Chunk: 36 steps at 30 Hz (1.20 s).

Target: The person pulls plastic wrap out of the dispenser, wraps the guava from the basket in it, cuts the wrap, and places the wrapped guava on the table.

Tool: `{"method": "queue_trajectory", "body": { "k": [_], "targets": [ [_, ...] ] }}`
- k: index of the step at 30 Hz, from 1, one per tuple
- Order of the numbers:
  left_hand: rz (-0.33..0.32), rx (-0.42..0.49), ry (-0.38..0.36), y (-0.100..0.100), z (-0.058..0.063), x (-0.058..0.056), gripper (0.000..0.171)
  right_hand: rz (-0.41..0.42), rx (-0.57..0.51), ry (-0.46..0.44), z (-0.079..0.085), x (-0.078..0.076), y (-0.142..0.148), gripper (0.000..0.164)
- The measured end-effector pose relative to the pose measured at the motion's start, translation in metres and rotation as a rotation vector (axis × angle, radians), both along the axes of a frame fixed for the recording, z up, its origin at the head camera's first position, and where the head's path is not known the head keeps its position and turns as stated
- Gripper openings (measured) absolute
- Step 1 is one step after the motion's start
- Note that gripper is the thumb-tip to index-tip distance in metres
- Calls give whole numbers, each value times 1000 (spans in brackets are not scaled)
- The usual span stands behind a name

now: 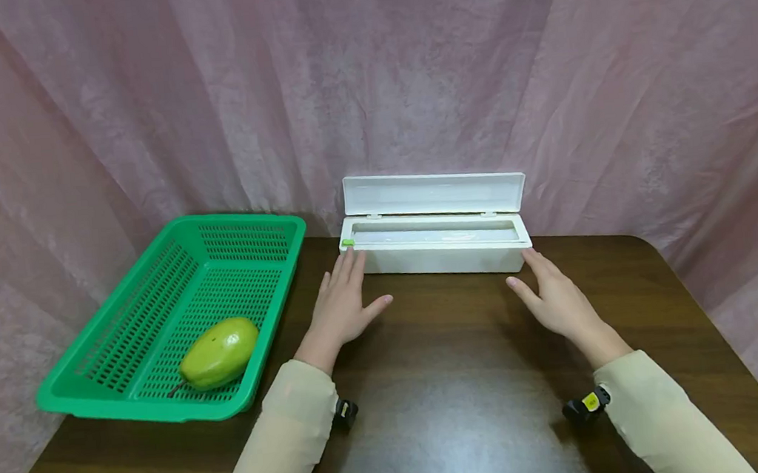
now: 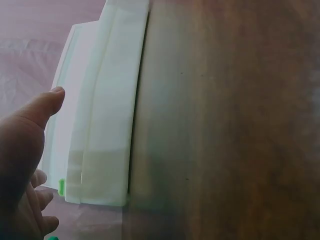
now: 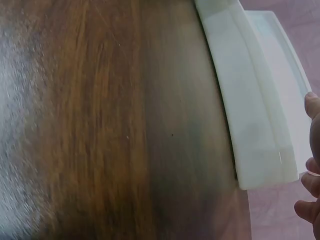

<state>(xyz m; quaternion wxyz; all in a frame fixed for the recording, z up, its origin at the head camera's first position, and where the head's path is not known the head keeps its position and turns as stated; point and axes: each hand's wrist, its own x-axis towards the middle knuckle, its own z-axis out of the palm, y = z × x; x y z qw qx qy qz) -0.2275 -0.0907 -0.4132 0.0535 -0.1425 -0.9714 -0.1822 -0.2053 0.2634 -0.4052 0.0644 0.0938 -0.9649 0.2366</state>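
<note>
A long white cling film dispenser box (image 1: 441, 260) stands at the back of the table with its lid (image 1: 434, 195) raised. Inside its opening lies a pale strip that looks like film, and a small green slider (image 1: 348, 242) sits at the left end. My left hand (image 1: 339, 308) reaches to the box's front left corner, fingers extended and thumb spread. At the opposite end, my right hand (image 1: 561, 307) has its fingertips by the front right corner. Neither hand holds anything; whether the fingertips touch the box I cannot tell.
To the left stands a green plastic basket (image 1: 237, 217) with slotted walls. In it lies a yellow-green oblong fruit (image 1: 221, 353) with a short stem. A pink curtain (image 1: 419, 70) hangs behind the brown wooden table (image 1: 444, 380).
</note>
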Motion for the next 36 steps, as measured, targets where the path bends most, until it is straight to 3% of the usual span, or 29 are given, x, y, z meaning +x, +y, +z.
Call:
{"method": "queue_trajectory", "body": {
  "k": [11, 21, 30, 36],
  "targets": [
    [2, 0, -37, 5, 2, -13, 91, 7, 5, -16, -1, -11, 5, 73],
    [8, -13, -16, 7, 2, -28, 83, 4, -23, -3, 4, -23, 3, 69],
    [29, -73, -31, 9, 4, -33, 83, -12, -39, 51, 3, -34, 0, 64],
    [53, -130, -3, 9, 6, -35, 80, -13, -44, 69, 5, -39, -5, 62]
  ]
}}
